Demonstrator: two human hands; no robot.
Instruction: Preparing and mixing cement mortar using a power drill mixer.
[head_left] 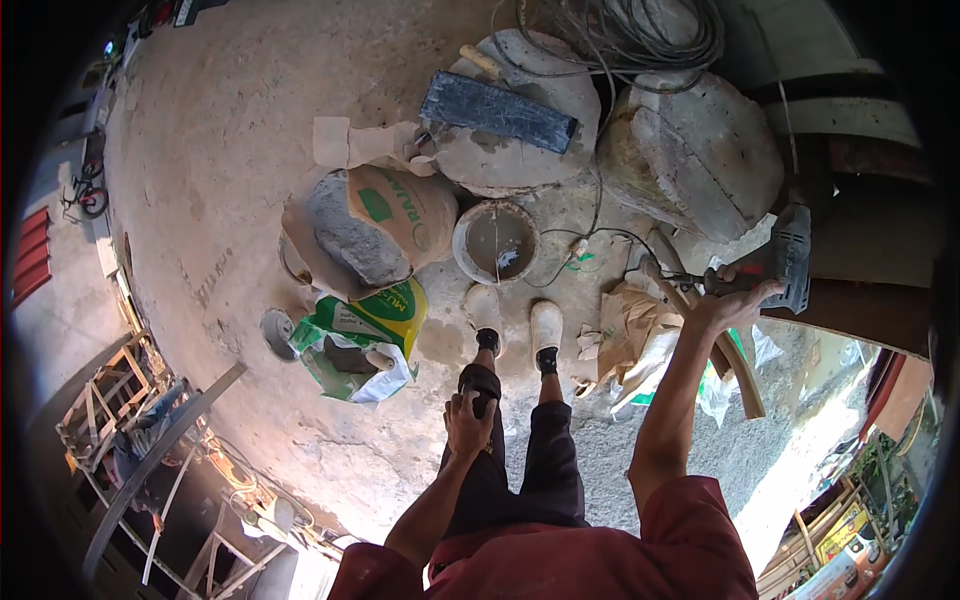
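My right hand [735, 295] reaches out to the right with its fingers wrapped round the handle of a grey corded power drill [791, 258]. A long thin rod [786, 110] runs from the drill toward the far edge, past a dark ledge. My left hand [468, 428] is on the dark trouser leg [482, 383] at my knee, its fingers curled round the cloth. Ahead of my feet stands a bucket [496, 243] of murky, greyish liquid. Left of it is an open paper sack [400, 205] with grey powder [350, 235] inside.
A green and white bag [350, 355] and a small pail [278, 333] stand at left. Beyond the bucket, a dark slab [498, 110] lies on a round block [520, 165], near another block [700, 150] and coiled cable [665, 40]. Crumpled paper [635, 330] and curved strips [735, 365] lie at right.
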